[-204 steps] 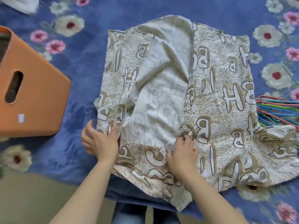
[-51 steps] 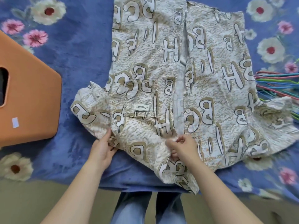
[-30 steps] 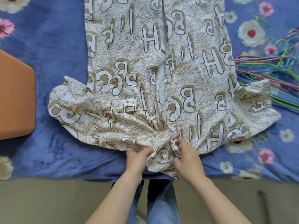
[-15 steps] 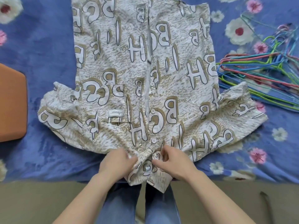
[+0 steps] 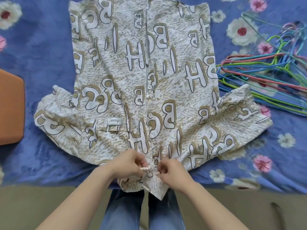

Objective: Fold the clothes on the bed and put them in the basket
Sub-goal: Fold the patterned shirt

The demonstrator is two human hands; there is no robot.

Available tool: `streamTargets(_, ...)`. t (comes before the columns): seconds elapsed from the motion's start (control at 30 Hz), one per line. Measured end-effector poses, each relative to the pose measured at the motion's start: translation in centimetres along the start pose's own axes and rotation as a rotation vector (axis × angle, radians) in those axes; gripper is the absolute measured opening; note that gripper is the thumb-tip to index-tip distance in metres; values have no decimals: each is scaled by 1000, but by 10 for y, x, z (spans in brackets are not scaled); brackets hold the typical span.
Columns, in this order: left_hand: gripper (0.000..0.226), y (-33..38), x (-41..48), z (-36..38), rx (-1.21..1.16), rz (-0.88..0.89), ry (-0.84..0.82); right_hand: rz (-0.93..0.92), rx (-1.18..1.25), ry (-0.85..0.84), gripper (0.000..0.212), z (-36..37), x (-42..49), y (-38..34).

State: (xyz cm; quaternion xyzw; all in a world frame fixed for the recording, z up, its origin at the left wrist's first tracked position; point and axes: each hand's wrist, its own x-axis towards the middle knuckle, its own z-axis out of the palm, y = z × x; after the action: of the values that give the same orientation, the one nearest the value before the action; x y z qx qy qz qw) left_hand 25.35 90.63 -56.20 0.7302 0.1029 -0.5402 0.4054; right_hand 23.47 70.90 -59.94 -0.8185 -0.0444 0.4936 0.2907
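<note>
Closing in since half a second ago, our left hand (image 5: 127,163) and right hand (image 5: 172,173) now meet at the neck of the shirt (image 5: 166,77), where before they lay flatter over it. Further back in time, the front panel that lay folded open has been shut over the chest.

Nearest us, below the fingers, our jeans (image 5: 123,211) stand against the bed edge, with the floor (image 5: 41,201) on either side. The left hand pinches a small rolled bit of the shirt's front edge between thumb and curled fingers. The right hand, just beside it, pinches the facing edge, its fingers curled in tight. The two sets of fingertips nearly meet, with only that strip of cloth between them. Under them the collar end hangs a little over the bed edge toward our legs.

Beyond the fingers the shirt lies flat, front up, on the bed (image 5: 41,55), its button strip running straight away from between our hands. One button (image 5: 150,115) sits on that line past the fingertips. Left of the fingers and further on, a pocket (image 5: 106,112) carries a small label (image 5: 114,121). A short sleeve spreads out to each side. The left one reaches toward the basket (image 5: 10,107), whose orange corner shows well left of the fingers, apart from the cloth. The right one meets the hangers (image 5: 265,77), a loose coloured heap far to the right. The hem lies farthest from the fingers, cut off at the top.
</note>
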Motion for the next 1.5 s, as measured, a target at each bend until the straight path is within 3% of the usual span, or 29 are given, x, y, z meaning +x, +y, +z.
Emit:
streamTargets(0.13,16,-3,6,5,253,-64,-81,-9,72,-109,23,-8,-1,7)
streamTargets(0.23,16,11,15,5,153,-86,13,-1,207,-52,21,-27,2,3)
streamTargets(0.3,15,32,23,-2,72,-50,194,32,401,187,21,-57,3,6)
streamTargets(0.43,14,74,43,-5,197,112,576,249,621,854,14,-131,5,36)
streamTargets(0.53,42,102,62,22,354,310,550,616,664,1272,51,-171,1,81)
streamTargets(0.63,58,123,82,53,631,500,489,882,965,1221,83,-185,-1,109)
streamTargets(0.77,69,133,110,74,782,491,429,635,1407,1204,30,-192,-6,138)
streamTargets(0.87,84,128,119,81,882,391,344,716,1447,1294,20,-191,-25,151)
streamTargets(0.97,90,122,121,84,959,363,289,656,1563,1268,16,-188,-36,146)
streamTargets(1.03,89,121,121,83,943,369,268,510,1425,1422,23,-188,-38,129)
streamTargets(1.07,87,121,121,82,912,373,253,383,1221,1495,29,-186,-39,120)
streamTargets(1.13,75,123,120,78,750,396,237,104,755,1464,27,-170,-44,94)
streamTargets(1.17,60,125,119,74,577,418,268,-30,545,1360,19,-157,-46,82)
streamTargets(1.23,30,134,112,65,25,363,411,-230,218,1049,27,-130,-46,70)
streamTargets(1.3,25,141,108,49,-655,181,446,-322,114,694,37,-111,-43,69)
streamTargets(1.37,31,137,106,36,-1071,58,344,-324,144,602,43,-106,-37,69)
streamTargets(1.4,33,134,105,32,-1094,50,290,-300,159,677,46,-108,-33,69)
streamTargets(1.5,32,131,106,32,-795,136,287,-133,22,900,54,-122,-13,66)
